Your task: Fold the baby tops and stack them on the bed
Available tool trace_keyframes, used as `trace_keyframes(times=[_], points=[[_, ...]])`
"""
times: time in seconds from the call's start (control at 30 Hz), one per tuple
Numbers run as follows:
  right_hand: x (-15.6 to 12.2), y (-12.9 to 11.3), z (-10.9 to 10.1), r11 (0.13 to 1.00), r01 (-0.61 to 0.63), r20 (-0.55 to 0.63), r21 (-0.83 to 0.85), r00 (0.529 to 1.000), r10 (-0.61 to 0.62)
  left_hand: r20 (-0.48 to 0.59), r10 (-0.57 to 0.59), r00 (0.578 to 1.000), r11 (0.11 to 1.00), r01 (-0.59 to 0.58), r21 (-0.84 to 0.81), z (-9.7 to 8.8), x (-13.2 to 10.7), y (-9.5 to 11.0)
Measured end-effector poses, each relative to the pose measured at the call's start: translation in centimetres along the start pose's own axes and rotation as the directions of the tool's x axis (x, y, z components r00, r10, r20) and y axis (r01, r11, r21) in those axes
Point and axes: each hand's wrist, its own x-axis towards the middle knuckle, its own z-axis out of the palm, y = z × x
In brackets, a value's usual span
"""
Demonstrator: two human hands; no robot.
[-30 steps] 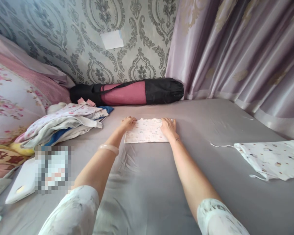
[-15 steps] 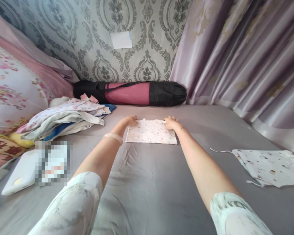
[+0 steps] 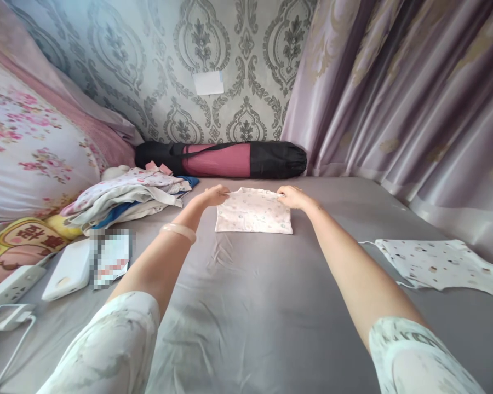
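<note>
A folded piece of pale pink patterned cloth [image 3: 253, 213], which looks like a small garment, lies before me on the grey bed sheet [image 3: 246, 306]. My left hand [image 3: 216, 195] pinches its far left corner, and my right hand [image 3: 292, 197] pinches the far right corner. The far edge looks slightly raised between my hands, while the near edge rests on the sheet. Both sets of fingertips are partly hidden by the hands and fabric. A pale bangle [image 3: 178, 232] circles my left wrist.
Left are a pile of clothes [image 3: 125, 197], a white box-like device [image 3: 69, 269], a blurred-out item [image 3: 112, 260] and a power strip [image 3: 14, 285]. A rolled mat in a black bag [image 3: 217, 160] lies along the wall. To the right is a white patterned garment with strings [image 3: 441, 264].
Both hands have moved slightly apart and up at the cloth's far corners, and its far edge has lifted a little. The camera view has also shifted.
</note>
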Motion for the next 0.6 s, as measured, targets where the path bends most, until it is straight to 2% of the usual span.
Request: trace_keyframes(times=[0.13,0.23,0.3,0.4,0.5,0.6], points=[[-1.7,-0.2,-2.3,0.997,0.057,-0.155,0.046,0.987,-0.049,-0.185,0.043,0.982,0.999,-0.040,0.019,-1.7,-1.4,0.3],[-3.0,-0.5,-3.2,0.995,0.099,-0.285,0.013,0.954,-0.091,-0.353,0.092,0.931,0.994,-0.067,0.082,-2.2,-2.4,0.5],[-3.8,-0.6,-3.0,0.992,0.122,-0.338,-0.032,0.933,-0.126,-0.424,0.151,0.893,0.987,-0.111,0.118,-1.8,-3.1,0.4],[-5.3,-0.2,-1.5,0.976,0.198,-0.353,-0.091,0.910,-0.217,-0.445,0.233,0.865,0.971,-0.187,0.146,0.1,-4.7,0.0],[-7.3,0.4,0.9,0.952,0.281,-0.329,-0.119,0.894,-0.304,-0.400,0.294,0.868,0.955,-0.252,0.156,2.4,-7.0,-0.3],[-9.5,0.8,3.1,0.941,0.316,-0.283,-0.123,0.898,-0.338,-0.336,0.332,0.881,0.942,-0.296,0.155,4.2,-9.7,-0.1]])
